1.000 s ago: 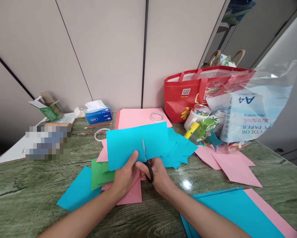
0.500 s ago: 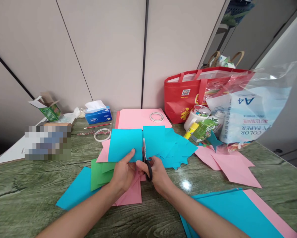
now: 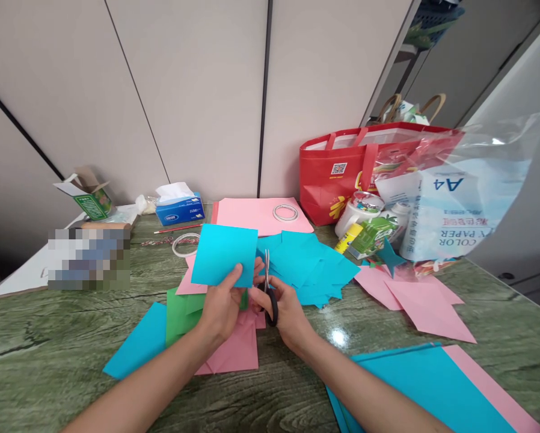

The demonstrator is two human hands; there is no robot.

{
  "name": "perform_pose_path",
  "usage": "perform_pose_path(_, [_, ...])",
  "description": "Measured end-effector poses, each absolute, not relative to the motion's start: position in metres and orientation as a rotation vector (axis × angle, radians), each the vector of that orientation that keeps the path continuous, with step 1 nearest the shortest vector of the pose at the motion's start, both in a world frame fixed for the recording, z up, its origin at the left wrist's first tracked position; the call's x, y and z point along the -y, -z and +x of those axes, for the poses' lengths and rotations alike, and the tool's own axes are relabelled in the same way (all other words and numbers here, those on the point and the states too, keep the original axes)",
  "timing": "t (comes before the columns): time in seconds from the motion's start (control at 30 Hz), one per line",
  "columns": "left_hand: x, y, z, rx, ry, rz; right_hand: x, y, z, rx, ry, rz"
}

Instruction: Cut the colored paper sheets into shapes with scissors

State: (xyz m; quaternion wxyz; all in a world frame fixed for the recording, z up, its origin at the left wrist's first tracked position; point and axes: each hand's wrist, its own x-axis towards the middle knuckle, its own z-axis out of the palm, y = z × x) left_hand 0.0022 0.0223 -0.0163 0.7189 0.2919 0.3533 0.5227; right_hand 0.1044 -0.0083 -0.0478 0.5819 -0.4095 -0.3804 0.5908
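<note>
My left hand (image 3: 225, 304) is closed on a squarish piece of blue paper (image 3: 223, 252), its thumb lying flat on the front. In my right hand (image 3: 282, 307) is a pair of scissors (image 3: 270, 304) with black handles, the blades pointing up and close together. The scissors stand just right of the paper's edge, apart from it. Behind them lies a spread pile of cut blue paper pieces (image 3: 315, 264). Under my left hand are green paper pieces (image 3: 180, 316) and pink paper pieces (image 3: 236, 352), partly hidden.
At the back stand a blue tissue box (image 3: 180, 210), pink sheets (image 3: 247, 216) with a tape roll (image 3: 285, 213), and a red bag (image 3: 319, 180). A plastic paper pack (image 3: 454, 204) is at right. Blue sheets (image 3: 423, 391) lie front right, pink pieces (image 3: 432, 300) behind them.
The blue paper has come apart at the scissors; its right piece now lies on the pile. My left hand has shifted the other piece slightly left and up, away from the blades.
</note>
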Motion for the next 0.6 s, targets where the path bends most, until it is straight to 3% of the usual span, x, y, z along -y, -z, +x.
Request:
perform_pose_path(0.3, [-0.018, 0.019, 0.004, -0.990, -1.251, 0.852, 0.010, 0.036, 0.106, 0.767, -1.228, -1.004])
perform_pose_path(0.6, [-0.017, 0.021, 0.001, -1.124, -0.995, 1.387, 0.001, 0.045, 0.115, 0.735, -1.027, -1.069])
